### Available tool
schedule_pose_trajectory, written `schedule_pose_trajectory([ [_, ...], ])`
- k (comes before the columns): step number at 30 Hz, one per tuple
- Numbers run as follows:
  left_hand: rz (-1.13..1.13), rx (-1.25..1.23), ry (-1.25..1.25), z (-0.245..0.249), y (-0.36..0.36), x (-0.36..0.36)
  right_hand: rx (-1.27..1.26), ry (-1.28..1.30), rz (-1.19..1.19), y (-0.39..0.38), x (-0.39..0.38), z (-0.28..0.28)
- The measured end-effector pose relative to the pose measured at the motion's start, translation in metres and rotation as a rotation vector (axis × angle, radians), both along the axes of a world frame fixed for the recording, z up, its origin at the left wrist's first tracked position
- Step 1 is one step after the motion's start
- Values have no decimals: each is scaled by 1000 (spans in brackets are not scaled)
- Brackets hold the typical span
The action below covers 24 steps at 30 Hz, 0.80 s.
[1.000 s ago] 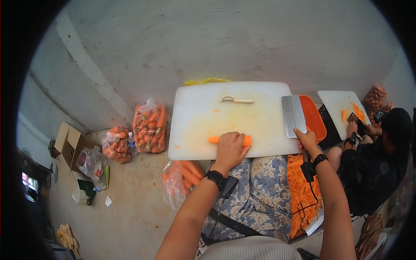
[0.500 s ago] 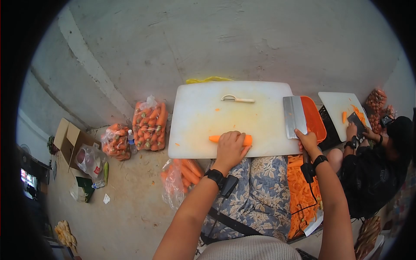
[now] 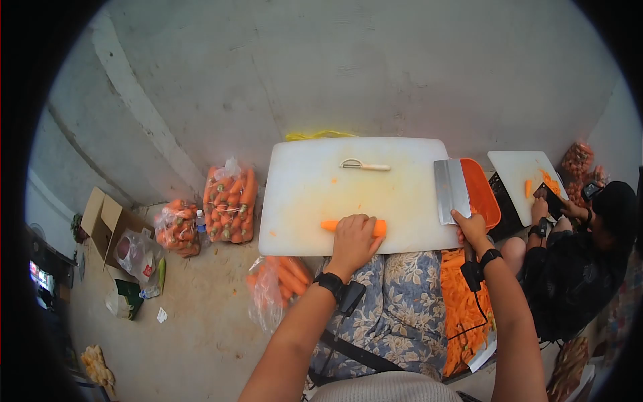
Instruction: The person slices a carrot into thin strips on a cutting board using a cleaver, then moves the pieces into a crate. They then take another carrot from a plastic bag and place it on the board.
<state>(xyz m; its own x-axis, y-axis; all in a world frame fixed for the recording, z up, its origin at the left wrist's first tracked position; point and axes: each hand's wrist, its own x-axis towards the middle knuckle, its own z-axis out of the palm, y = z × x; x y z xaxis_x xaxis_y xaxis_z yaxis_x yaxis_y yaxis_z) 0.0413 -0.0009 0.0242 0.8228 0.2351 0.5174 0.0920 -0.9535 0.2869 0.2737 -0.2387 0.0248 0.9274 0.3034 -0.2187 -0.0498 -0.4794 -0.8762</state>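
Working across the blue-grey, flower-patterned cloth [image 3: 412, 301] over my lap, I hold a smooth, bright orange carrot [image 3: 380, 228] that lies left to right on the near part of a big white plastic cutting board [image 3: 301, 194]. My left hand [image 3: 356, 238] rests on it palm down, fingers together and wrapped over its middle, so only its two ends show. My right hand [image 3: 473, 229] is closed round the handle of a broad, rectangular steel cleaver [image 3: 451, 194], its blade over the board's right edge, well apart from the carrot; I cannot tell whether it touches the board. I judge this to be the steadying step, with no cut under way. A cut from here calls for bringing the blade left, edge down, and tucking my left fingertips back. The near edge runs close to my left wrist, leaving little room there. Open room lies between carrot and blade, and beyond, up to a cream-handled peeler [image 3: 365, 165]. Rightward, an orange-red plastic container [image 3: 494, 197] crowds the blade. A grey wall [image 3: 335, 67] bounds the far side.
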Motion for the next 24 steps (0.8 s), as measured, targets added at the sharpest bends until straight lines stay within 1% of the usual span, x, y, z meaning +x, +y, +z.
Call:
schedule_pose_trajectory([
  [5,1,14,-37,-2,0,1,-52,23,-6,-1,0,1],
  [11,-12,-11,-34,-4,0,0,-49,43,-45,2,-4,5],
  [16,-4,-9,-42,-5,0,0,-28,20,-19,0,-3,3],
  [18,-23,-37,-59,-5,-1,-2,-48,-9,-52,1,-3,1],
  [24,-35,-44,-90,-5,0,-3,-30,7,-25,0,3,-6],
])
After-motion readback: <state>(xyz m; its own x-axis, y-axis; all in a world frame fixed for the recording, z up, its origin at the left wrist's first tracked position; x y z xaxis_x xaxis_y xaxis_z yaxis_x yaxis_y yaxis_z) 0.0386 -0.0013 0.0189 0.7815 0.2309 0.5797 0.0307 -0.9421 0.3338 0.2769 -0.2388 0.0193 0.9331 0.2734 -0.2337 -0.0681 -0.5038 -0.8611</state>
